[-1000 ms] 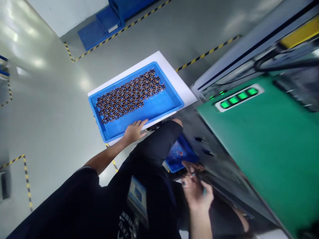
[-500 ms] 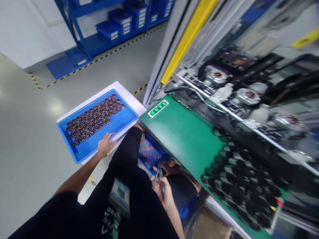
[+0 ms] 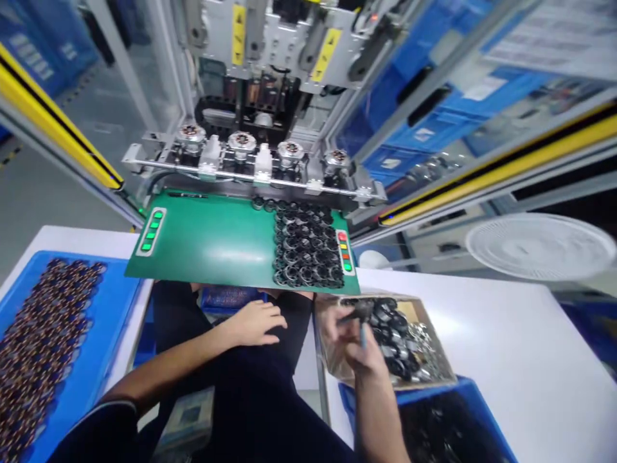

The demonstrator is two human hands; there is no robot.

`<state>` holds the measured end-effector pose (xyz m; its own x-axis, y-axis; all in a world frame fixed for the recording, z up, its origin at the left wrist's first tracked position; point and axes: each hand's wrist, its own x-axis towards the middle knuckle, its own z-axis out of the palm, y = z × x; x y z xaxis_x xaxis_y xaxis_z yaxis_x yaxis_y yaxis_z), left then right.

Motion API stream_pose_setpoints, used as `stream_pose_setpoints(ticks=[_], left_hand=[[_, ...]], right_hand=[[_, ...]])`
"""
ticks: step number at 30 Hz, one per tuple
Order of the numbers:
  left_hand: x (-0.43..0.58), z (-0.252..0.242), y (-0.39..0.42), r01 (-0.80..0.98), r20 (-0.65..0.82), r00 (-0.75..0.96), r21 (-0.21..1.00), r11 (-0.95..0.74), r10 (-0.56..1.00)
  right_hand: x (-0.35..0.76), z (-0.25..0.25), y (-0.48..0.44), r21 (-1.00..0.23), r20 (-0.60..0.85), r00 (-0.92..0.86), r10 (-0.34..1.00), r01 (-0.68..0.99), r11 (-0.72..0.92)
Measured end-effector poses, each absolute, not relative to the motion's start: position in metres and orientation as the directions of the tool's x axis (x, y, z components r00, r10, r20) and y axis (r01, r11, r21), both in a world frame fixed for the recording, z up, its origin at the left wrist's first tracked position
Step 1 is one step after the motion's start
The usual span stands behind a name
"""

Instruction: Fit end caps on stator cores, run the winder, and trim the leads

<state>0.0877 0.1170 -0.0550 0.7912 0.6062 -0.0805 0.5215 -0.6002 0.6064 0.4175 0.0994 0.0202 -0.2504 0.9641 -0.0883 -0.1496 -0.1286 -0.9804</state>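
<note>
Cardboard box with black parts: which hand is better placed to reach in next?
Probably the right hand: it is over the left part of the cardboard box, though it seems to grip a blurred blue item. The left hand, apparently empty, is farther away, near the green panel.

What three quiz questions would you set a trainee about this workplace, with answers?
1. Which hand is nearer the cardboard box?
2. True or false: the black parts sit toward the right side of the green board.
3. How many green lights show on the panel at the board's left end? a) two b) four c) six

Key: 1. The right hand. 2. True. 3. b
</note>
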Motion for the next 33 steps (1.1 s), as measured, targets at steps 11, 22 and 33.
stream_pose_setpoints(ticks=[11, 22, 33], left_hand=[[0.24, -0.082, 0.166, 0.313, -0.528, 0.847, 0.389, -0.866, 0.069], [0.245, -0.097, 0.157, 0.414, -0.562, 0.819, 0.438, -0.798, 0.117], [0.251, -0.108, 0.145, 0.463, -0.532, 0.821, 0.408, -0.787, 0.207]], right_hand=[[0.471, -0.071, 0.208, -0.94, 0.16, 0.751, 0.641, -0.082, 0.331], [0.458, -0.082, 0.21, -0.98, 0.126, 0.824, 0.552, 0.016, 0.2], [0.466, 0.014, 0.221, -0.969, 0.222, 0.62, 0.753, 0.225, 0.101]])
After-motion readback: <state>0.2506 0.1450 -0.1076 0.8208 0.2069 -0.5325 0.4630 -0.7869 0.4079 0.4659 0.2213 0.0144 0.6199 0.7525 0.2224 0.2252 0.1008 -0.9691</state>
